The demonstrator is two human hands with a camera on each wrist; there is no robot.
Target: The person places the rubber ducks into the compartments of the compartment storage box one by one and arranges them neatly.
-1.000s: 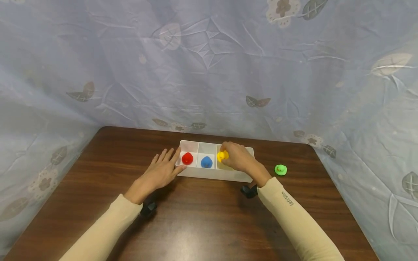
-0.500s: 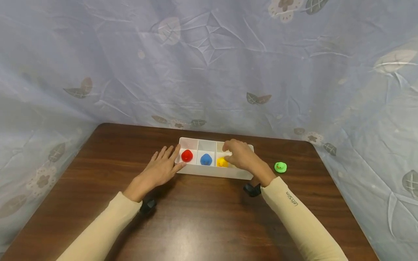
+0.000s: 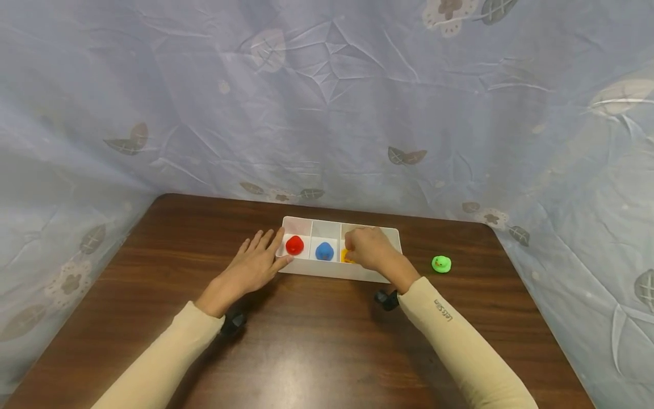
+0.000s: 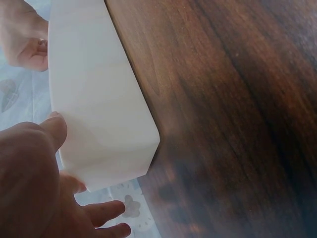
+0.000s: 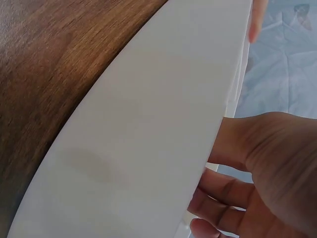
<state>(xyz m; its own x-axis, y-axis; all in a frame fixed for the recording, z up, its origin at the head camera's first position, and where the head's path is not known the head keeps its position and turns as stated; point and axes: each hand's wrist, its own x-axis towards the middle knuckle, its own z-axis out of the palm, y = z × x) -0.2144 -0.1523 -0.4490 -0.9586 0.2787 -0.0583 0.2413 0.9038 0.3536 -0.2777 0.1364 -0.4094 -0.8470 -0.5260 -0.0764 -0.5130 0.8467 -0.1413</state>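
Note:
A white box with compartments (image 3: 332, 269) stands near the table's back edge. A red rubber duck (image 3: 294, 245) sits in its left compartment and a blue rubber duck (image 3: 324, 251) in the one beside it. My right hand (image 3: 372, 247) reaches into the third compartment, fingers curled at a yellow rubber duck (image 3: 347, 257) that it mostly covers. In the right wrist view, the box wall hides the fingertips of the right hand (image 5: 277, 168). My left hand (image 3: 251, 268) lies with spread, straight fingers at the box's left end; its thumb (image 4: 57, 130) touches the front rim.
A green rubber duck (image 3: 441, 264) sits on the brown wooden table (image 3: 306, 341), right of the box. A pale patterned curtain (image 3: 327, 113) hangs behind the table and along both sides.
The right hand let go of the yellow duck in the third compartment and lifted slightly, then came back down over it with curled fingers. The left hand stayed at the box's left end.

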